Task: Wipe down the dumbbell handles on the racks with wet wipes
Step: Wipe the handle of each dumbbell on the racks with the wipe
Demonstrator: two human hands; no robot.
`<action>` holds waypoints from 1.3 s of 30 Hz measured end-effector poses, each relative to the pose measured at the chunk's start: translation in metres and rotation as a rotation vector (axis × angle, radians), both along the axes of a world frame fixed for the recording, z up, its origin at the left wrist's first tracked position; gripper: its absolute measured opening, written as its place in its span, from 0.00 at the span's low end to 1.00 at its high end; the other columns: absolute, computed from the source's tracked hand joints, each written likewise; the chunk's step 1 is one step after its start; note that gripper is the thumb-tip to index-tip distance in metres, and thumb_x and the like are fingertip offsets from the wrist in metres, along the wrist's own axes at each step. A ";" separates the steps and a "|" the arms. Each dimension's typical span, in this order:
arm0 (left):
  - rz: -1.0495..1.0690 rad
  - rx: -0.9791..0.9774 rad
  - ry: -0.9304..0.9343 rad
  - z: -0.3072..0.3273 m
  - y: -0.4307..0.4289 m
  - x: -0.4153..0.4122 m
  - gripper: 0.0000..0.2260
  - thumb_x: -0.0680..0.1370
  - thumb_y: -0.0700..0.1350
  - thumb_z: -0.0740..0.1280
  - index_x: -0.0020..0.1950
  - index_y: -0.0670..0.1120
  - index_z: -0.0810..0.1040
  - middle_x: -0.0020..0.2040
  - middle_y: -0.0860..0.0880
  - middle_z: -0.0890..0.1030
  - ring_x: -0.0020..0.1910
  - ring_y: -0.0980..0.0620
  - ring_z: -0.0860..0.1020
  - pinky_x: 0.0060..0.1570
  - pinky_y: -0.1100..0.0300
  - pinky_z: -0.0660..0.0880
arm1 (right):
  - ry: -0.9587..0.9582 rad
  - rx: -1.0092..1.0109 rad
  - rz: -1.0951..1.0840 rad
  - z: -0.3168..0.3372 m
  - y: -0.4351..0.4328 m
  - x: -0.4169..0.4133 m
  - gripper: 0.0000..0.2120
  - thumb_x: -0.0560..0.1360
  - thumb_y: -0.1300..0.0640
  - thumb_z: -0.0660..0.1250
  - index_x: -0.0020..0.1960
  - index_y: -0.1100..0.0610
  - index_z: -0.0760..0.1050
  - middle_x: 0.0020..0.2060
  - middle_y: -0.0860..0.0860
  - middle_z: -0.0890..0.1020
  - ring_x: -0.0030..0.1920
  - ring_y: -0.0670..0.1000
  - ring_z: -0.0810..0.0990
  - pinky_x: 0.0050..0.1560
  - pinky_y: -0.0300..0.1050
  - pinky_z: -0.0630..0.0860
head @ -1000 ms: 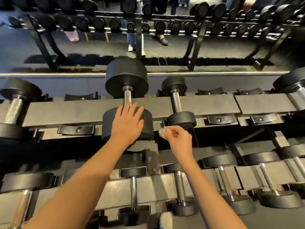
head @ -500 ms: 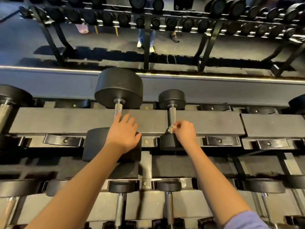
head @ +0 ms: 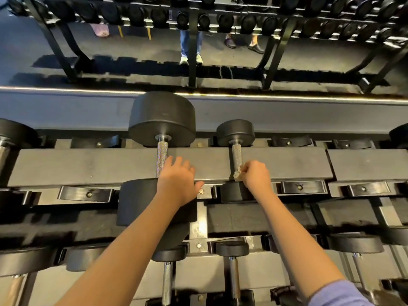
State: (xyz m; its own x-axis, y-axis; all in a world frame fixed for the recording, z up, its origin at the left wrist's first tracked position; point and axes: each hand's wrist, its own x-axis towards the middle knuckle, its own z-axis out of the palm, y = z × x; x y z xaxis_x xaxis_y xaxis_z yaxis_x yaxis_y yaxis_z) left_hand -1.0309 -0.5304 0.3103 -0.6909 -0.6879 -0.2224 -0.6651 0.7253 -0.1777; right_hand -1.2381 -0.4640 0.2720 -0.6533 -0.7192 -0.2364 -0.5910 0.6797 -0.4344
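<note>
Two black dumbbells lie on the top shelf of the rack (head: 88,164). The large dumbbell (head: 162,120) is on the left, its knurled handle (head: 161,159) running towards me. My left hand (head: 177,181) rests flat on its near head with straight fingers. To the right, the small dumbbell (head: 235,132) has a knurled handle (head: 236,155). My right hand (head: 256,176) grips a crumpled wet wipe (head: 237,176) and presses it against the near end of that handle.
Empty black cradles (head: 300,187) sit right of the small dumbbell. More dumbbells (head: 234,272) lie on the lower shelf below my arms. Beyond the rack is a mirror showing another dumbbell rack (head: 192,21) and a person's legs (head: 191,47).
My right hand moved the wipe from beside the small dumbbell's near head up onto its handle. The left hand stayed on the large dumbbell's head. The view tilted upward.
</note>
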 end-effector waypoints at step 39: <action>0.057 -0.026 0.050 -0.002 0.000 -0.007 0.22 0.80 0.56 0.54 0.71 0.49 0.67 0.68 0.49 0.71 0.71 0.47 0.64 0.71 0.49 0.59 | -0.101 -0.219 0.099 -0.017 0.001 -0.020 0.06 0.76 0.65 0.62 0.46 0.64 0.78 0.39 0.55 0.77 0.40 0.53 0.75 0.41 0.43 0.70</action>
State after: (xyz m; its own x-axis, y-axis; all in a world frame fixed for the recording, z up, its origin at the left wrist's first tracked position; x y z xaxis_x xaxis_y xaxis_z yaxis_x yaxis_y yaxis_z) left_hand -1.0382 -0.5302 0.3085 -0.6606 -0.7313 -0.1698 -0.7135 0.6819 -0.1612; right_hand -1.2577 -0.4632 0.2551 -0.5582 -0.8197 -0.1284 -0.5963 0.5040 -0.6248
